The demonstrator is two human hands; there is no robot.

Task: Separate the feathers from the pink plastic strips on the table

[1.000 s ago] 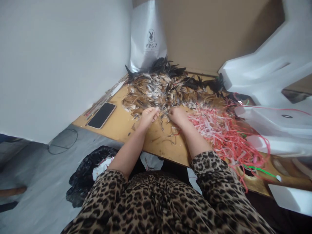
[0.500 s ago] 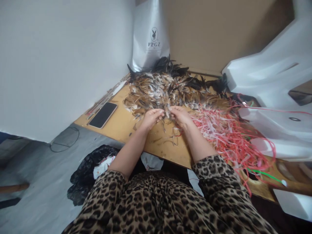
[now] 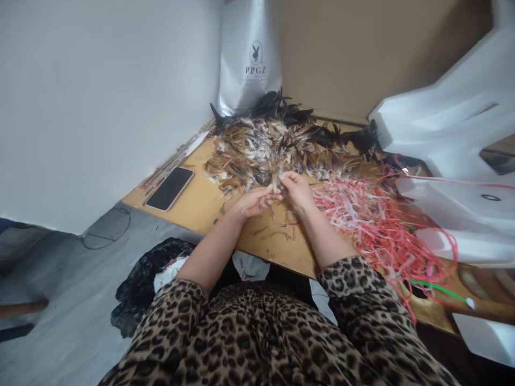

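My right hand [image 3: 298, 190] is closed in a pinch on a small brown and white feather [image 3: 276, 181] at the near edge of the feather pile. From the left, my left hand [image 3: 259, 201] meets it, palm partly up. Its thumb and forefinger pinch at the lower end of the feather while the other fingers are loosely bent. Just beyond both hands lies a heap of brown, white and black feathers [image 3: 245, 145]. Loose feather bits [image 3: 281, 231] are scattered on the wooden table [image 3: 205, 206] below my hands.
A tangle of red and pink ribbon strips [image 3: 374, 225] lies right of my right forearm. A phone [image 3: 170, 188] rests at the table's left. Behind the feathers stands a silvery-white bag [image 3: 249, 80]. White moulded pieces [image 3: 442, 123] are at the right, a black plastic bag [image 3: 139, 289] on the floor.
My left hand has moved slightly right and turned more palm up, its fingers loosening from a tighter curl. The right hand keeps its pinch nearly in place.
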